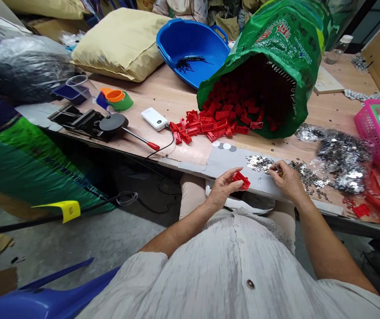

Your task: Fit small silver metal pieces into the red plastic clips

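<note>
Between the fingers and thumb of my left hand (221, 190) is a small red plastic housing (242, 180), held just above the table's front edge. My right hand (288, 181) is over the grey sheet, its thumb and fingertips pinched together. A small brass-coloured bit shows at those fingertips, too small to name. Beside them lies a pile of small flat metal pieces (259, 163), and a second, darker pile of metal pieces (308, 176) spreads to the right of the hand. More red housings (206, 126) spill from a green sack (276, 40) lying on its side.
A blue basin (193, 44) with thin black pieces stands behind. Left are a hand press (90, 124) with a red-tipped lever and a white power bank (155, 118) with a cable. Right are a clear bag of metal pieces (344, 161) and a pink basket (372, 128).
</note>
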Tool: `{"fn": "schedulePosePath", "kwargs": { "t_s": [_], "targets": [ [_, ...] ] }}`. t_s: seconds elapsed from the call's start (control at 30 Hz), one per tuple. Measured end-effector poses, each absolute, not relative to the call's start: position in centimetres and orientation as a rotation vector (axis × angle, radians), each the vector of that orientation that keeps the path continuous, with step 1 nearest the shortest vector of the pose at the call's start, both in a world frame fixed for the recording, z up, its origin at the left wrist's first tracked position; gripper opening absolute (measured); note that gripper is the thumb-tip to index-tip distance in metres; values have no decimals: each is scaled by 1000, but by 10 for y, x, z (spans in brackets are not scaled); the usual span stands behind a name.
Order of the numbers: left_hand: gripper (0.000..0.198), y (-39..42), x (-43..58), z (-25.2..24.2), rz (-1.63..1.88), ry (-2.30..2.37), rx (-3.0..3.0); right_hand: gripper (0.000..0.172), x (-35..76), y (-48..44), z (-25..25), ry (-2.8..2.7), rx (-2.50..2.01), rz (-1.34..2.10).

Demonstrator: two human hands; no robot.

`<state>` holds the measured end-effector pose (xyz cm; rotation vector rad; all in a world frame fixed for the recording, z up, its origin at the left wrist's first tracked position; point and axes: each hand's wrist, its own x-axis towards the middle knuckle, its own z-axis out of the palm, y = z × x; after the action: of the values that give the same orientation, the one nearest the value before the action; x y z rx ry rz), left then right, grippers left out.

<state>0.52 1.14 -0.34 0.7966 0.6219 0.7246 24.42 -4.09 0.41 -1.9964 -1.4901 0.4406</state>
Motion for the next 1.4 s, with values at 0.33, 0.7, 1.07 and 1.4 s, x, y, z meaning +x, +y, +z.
{"fn": "schedulePosePath", "kwargs": {
  "t_s": [0.33,0.7,1.07,1.4],
  "targets": [
    [62,10,7,4,699,598,773,13,192,-61,37,-1634,-1622,656],
    [54,8,5,8,688,559,740,11,183,-62,29,-1813,-1351,655],
    [47,4,6,5,710,559,902,18,182,-67,15,-1626,-1488,911],
    [41,47,-3,-9,775,555,1368,32,188,-64,6,-1689,-1649,663]
  ]
}}
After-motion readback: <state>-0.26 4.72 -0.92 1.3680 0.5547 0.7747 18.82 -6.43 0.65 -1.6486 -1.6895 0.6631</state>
